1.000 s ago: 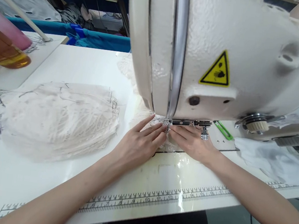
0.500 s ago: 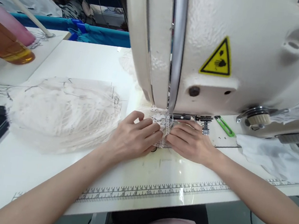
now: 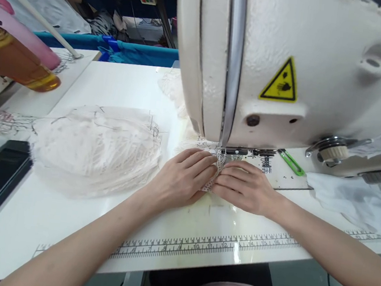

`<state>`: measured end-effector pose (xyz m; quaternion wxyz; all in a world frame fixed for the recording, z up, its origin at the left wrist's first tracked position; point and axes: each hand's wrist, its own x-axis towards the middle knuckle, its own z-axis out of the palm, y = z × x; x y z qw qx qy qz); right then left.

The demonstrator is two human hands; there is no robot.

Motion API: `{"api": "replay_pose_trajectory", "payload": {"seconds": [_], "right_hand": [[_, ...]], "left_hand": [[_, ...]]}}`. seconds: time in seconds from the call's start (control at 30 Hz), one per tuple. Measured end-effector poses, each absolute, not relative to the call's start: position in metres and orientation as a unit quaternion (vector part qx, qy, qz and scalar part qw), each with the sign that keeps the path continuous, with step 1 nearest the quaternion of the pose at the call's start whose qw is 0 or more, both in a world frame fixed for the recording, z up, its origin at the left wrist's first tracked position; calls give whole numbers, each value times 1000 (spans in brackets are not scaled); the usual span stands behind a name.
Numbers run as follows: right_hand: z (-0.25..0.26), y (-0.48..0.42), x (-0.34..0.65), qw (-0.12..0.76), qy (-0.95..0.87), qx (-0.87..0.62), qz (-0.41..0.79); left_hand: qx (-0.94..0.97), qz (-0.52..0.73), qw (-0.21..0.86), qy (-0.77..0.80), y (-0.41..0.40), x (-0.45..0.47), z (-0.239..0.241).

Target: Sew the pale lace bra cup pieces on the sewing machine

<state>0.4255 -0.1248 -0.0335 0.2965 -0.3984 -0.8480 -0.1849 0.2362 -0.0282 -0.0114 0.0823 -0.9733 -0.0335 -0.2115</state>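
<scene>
your left hand [image 3: 186, 178] and right hand [image 3: 245, 187] rest just apart on either side of the lace strip [image 3: 221, 159], its far end beneath the sewing machine [image 3: 254, 63]; whether they pinch it cannot be told. you seem to be aligning it, so the next move calls for flat, even guiding, fingers clear of the machine.

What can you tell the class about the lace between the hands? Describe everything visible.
The lace is off-white and looks thin, with small holes in a narrow curved band. It runs from under the sewing machine toward the person, with the left hand and right hand touching it at either side; they hide part.
</scene>
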Motion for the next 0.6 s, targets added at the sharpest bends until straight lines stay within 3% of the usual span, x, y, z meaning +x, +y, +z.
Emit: {"api": "replay_pose_trajectory", "payload": {"seconds": [0.23,0.6], "right_hand": [[-30,-123,422,313,-857,-374,-166],[-29,-120,415,330,-846,-372,-191]], "left_hand": [[-991,-112,3,-74,-22,232,-23],[-990,-124,8,-68,-14,231,-20]]}}
